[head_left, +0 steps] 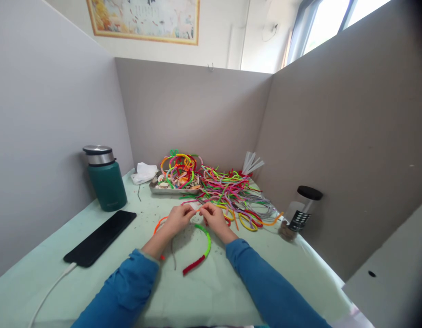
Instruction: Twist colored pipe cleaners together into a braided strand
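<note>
Both my hands meet above the middle of the table. My left hand [178,220] pinches an orange pipe cleaner [198,211], and my right hand [213,217] pinches it too, with the fingertips close together. Just below them lies a curved band [208,241] wrapped in green, with a dark red end. An orange curved piece [159,224] shows beside my left wrist, partly hidden by it; I cannot tell whether it joins the piece in my fingers. A thin grey strand [173,255] lies between my forearms.
Beyond my hands a heap of colourful pipe cleaners [228,187] spreads beside a metal tray [173,191] of small pieces and wrapped hoops. A green bottle [107,184] and black phone [100,238] with its cable are left; a black-lidded jar [296,216] is right. Grey partitions [193,109] surround the table.
</note>
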A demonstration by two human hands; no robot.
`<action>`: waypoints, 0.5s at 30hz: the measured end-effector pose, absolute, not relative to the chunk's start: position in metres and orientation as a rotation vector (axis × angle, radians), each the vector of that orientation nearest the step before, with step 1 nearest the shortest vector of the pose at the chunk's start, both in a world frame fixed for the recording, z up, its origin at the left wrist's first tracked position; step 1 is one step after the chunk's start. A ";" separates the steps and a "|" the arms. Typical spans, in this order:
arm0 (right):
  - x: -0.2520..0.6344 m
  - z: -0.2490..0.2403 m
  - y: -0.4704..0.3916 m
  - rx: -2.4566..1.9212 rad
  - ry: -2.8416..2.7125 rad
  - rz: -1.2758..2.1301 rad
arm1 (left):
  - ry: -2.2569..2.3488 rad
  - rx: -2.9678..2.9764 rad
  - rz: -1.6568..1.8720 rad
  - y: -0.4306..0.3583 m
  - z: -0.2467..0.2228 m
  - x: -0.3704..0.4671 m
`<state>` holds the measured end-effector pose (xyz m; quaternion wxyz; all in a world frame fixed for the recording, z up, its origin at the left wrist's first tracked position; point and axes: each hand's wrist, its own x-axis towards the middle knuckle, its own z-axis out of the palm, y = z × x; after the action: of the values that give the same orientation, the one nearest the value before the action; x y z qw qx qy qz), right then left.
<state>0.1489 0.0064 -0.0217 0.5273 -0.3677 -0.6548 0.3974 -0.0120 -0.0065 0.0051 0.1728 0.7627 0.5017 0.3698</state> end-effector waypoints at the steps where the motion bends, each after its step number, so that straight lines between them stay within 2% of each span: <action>1: 0.149 -0.022 0.006 -0.882 -1.557 0.952 | 1.395 2.180 1.019 -0.007 0.005 -0.012; 5: 0.150 -0.020 0.006 -0.841 -1.525 1.009 | 1.221 2.161 0.890 -0.009 0.008 -0.010; 9: 0.149 -0.018 0.005 -0.819 -1.504 1.018 | 1.237 2.060 0.926 -0.010 0.008 -0.009; 15: 0.152 -0.017 0.005 -0.955 -1.523 0.796 | 1.397 2.112 0.991 -0.008 0.008 -0.010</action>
<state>0.1523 0.0045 -0.0173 0.5544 -0.4040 -0.6448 0.3371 -0.0099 -0.0081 0.0075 0.2098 0.7594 0.5023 0.3564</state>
